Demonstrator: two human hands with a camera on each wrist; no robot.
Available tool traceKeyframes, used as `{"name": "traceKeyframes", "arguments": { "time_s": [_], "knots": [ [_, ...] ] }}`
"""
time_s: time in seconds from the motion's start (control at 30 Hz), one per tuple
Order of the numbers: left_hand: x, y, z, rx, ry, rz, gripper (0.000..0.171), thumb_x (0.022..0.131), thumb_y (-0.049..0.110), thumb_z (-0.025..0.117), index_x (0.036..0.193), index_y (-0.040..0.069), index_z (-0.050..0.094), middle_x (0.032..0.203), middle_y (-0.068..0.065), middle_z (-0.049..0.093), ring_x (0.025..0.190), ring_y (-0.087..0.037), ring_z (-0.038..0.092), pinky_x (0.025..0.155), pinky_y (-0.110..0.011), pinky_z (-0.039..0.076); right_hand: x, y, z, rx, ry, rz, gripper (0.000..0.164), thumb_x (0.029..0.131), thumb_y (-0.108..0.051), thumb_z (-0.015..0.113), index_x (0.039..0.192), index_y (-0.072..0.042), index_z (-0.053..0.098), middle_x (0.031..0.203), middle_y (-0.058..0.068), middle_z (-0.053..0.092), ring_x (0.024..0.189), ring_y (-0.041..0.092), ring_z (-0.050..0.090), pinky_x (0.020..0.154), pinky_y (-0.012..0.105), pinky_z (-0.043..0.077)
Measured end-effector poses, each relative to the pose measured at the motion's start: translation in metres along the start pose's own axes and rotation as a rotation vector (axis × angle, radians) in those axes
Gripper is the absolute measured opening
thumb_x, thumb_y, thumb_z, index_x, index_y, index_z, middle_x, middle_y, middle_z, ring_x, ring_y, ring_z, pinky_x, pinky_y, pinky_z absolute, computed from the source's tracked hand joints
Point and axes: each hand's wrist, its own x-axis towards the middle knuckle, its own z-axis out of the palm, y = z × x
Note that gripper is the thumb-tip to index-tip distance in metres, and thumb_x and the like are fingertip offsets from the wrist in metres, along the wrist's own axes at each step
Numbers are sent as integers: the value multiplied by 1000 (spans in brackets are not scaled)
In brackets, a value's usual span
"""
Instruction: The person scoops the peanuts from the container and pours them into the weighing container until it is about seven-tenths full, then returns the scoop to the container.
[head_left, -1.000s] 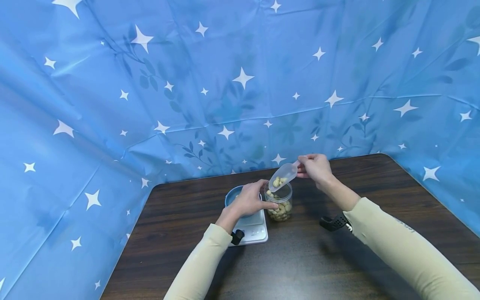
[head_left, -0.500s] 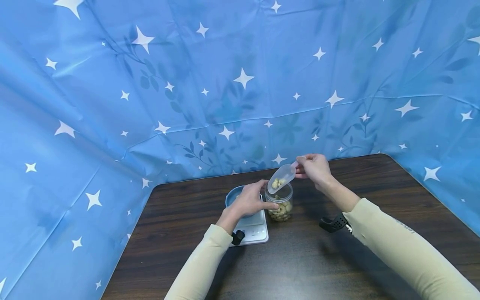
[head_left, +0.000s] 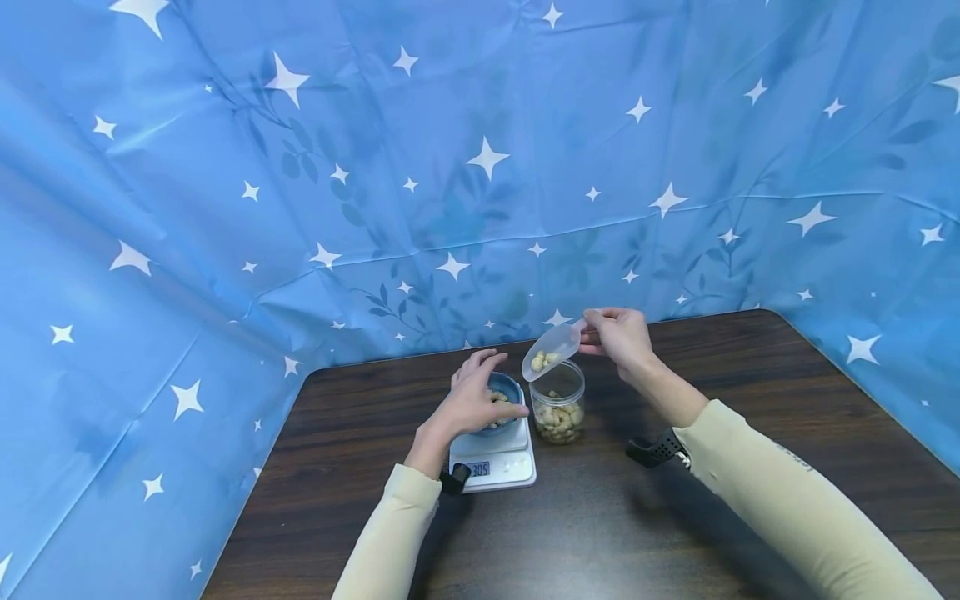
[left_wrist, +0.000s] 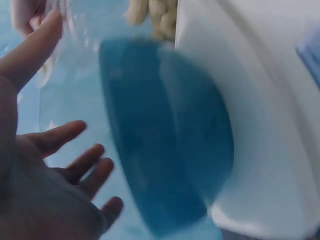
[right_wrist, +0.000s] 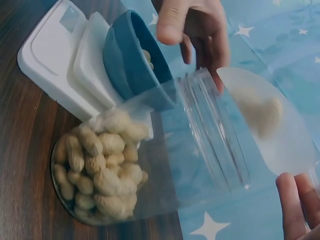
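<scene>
My right hand (head_left: 624, 343) pinches the handle of a translucent plastic scoop (head_left: 562, 340). A few peanuts (head_left: 542, 361) in their shells lie in it. The tilted scoop is above the left part of the mouth of a clear jar (right_wrist: 167, 150), which is partly filled with peanuts (right_wrist: 107, 165). Over a blue bowl (left_wrist: 155, 130) hovers my left hand (head_left: 467, 403), fingers spread and holding nothing. That bowl, with some peanuts inside, stands on a white kitchen scale (head_left: 516, 473). The hand hides part of the bowl in the head view.
The scale's display (head_left: 477, 469) is lit with digits, next to the left wrist's black strap (head_left: 454, 479). Scale and jar stand side by side on a dark wooden table (head_left: 600, 517). A blue star-patterned curtain (head_left: 420, 208) hangs behind the table.
My left hand has left the jar and moved left over the bowl, uncovering the jar's side and the display. My right hand has shifted the scoop slightly left.
</scene>
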Motion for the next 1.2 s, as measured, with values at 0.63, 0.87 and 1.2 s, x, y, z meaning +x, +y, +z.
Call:
{"name": "traceKeyframes", "arguments": {
  "time_s": [0.63,0.87,1.2],
  "knots": [
    [-30,-35,-22,-58,-160,-236,120,75,45,92,162,1,22,158,-22,32,138,-36,42,111,-54,37,3,1,44,-120,27,-76,33,107,-16,56,125,10,60,97,22,74,77,18,74,72,34,60],
    [-30,-37,-21,-110,-152,-223,117,76,41,93,160,-3,25,155,-23,36,133,-34,45,111,-52,38,-4,2,56,-325,-13,-279,28,107,-17,56,120,7,65,96,21,75,82,28,75,69,38,61],
    [-32,-40,-21,-116,-139,-236,117,76,42,93,160,-1,25,157,-22,35,136,-36,44,111,-55,37,-18,-11,53,-420,-50,-435,24,107,-18,59,116,3,66,94,17,76,80,28,76,68,38,61]
  ]
}}
